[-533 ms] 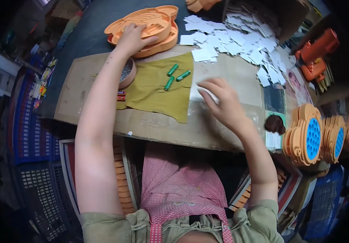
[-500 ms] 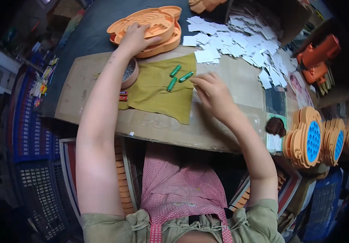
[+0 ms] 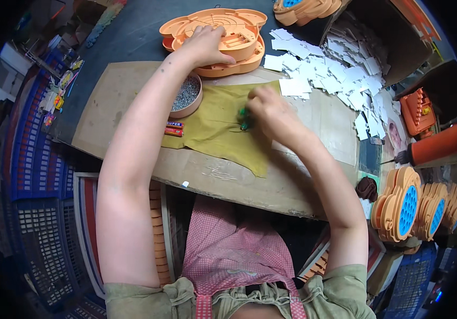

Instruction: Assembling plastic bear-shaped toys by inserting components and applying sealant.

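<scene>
My left hand (image 3: 204,47) grips the upper part of an orange rounded plastic casing (image 3: 247,47) at the back of the table, fingers over its top and thumb at its near side. Slots and ring-shaped ribs show on the casing's upturned face. Over an olive-yellow cloth (image 3: 215,141), my right hand (image 3: 277,114) curls its fingers on green batteries (image 3: 244,119); motion blurs it and partly hides them. Two red batteries (image 3: 174,129) lie at the cloth's left side. Beside my left forearm stands a pinkish round bowl (image 3: 200,98) of small metal screws.
White paper cards (image 3: 340,69) are heaped at the back right. An orange-red power drill (image 3: 441,142) lies at the right, above a row of orange casings with blue faces (image 3: 398,207). Cardboard (image 3: 106,101) covers the near table. Blue plastic crates (image 3: 45,234) stand at left.
My right hand has moved left onto the cloth and closed over the green batteries, which lay loose before. My left hand stays on the casing. The whole view has shifted slightly.
</scene>
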The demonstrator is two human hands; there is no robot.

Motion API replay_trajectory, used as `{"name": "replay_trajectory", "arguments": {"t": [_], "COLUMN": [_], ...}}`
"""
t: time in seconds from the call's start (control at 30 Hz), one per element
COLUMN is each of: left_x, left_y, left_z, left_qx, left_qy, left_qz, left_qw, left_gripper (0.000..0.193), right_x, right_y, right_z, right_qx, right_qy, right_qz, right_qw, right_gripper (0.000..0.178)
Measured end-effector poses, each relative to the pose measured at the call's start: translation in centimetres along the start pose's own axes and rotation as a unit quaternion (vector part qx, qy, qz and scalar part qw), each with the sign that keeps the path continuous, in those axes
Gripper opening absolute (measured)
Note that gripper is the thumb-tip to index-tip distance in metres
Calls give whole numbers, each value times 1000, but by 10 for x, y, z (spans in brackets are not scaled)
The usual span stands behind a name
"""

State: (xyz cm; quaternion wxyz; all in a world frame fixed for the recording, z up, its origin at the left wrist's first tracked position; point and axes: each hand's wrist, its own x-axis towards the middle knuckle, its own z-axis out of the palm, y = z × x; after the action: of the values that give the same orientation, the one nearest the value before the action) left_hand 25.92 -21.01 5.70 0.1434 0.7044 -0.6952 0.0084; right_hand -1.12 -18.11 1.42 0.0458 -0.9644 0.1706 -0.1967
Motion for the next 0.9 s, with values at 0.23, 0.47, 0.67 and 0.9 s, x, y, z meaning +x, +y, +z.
{"name": "replay_trajectory", "arguments": {"t": [0.23, 0.47, 0.67, 0.9], "left_x": [-25, -124, -215, -252], "left_y": [-3, 126, 194, 236], "left_z": [26, 2, 3, 13], "left_qx": [-41, -54, -172, -448], "left_qy": [162, 210, 20, -22], "left_qz": [67, 231, 305, 194], "left_qw": [984, 948, 936, 872], "left_gripper": [70, 65, 57, 35], "right_x": [-26, -122, -198, -217], "right_y": [-20, -78, -110, -114], "right_z": [9, -45, -115, -105], "right_qx": [-7, 209, 290, 325], "right_qy": [-20, 83, 106, 100], "right_qz": [-13, 157, 301, 299], "right_qw": [1000, 962, 902, 892], "right_gripper": [18, 26, 27, 27]}}
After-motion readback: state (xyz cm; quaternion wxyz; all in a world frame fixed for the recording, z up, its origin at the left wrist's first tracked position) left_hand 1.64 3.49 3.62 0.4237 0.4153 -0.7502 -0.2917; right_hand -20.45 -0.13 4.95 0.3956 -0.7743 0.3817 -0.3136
